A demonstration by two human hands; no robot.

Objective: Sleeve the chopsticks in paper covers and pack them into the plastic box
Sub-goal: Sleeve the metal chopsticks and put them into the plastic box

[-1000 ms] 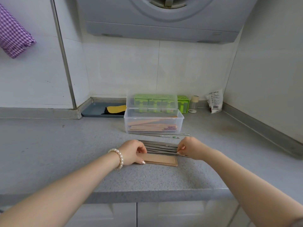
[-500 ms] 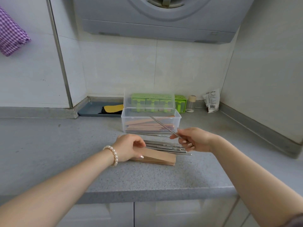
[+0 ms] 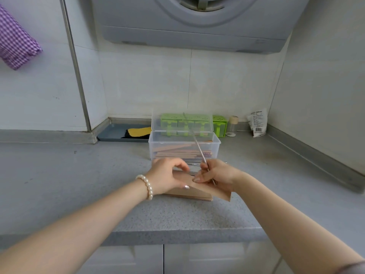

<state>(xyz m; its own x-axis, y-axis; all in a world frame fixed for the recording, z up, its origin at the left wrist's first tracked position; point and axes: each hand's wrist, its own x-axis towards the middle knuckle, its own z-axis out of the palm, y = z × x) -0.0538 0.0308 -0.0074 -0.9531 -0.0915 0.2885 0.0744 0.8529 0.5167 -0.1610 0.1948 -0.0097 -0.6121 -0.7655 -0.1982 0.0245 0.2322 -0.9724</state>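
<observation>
Fingers (image 3: 205,176) pinching chopstick (image 3: 199,150) — paper cover (image 3: 221,191) beneath

Grey speckled counter (image 3: 59,175) in a corner of white tiled walls (image 3: 148,82). Grey appliance (image 3: 197,26) mounted above; white cabinet doors (image 3: 138,260) below. Purple checked cloth (image 3: 15,44) hanging at left.

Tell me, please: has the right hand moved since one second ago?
Yes. The right hand, gripping a metal chopstick, lifted it off the pile and now points it up in front of the plastic box, toward the left hand.
</observation>
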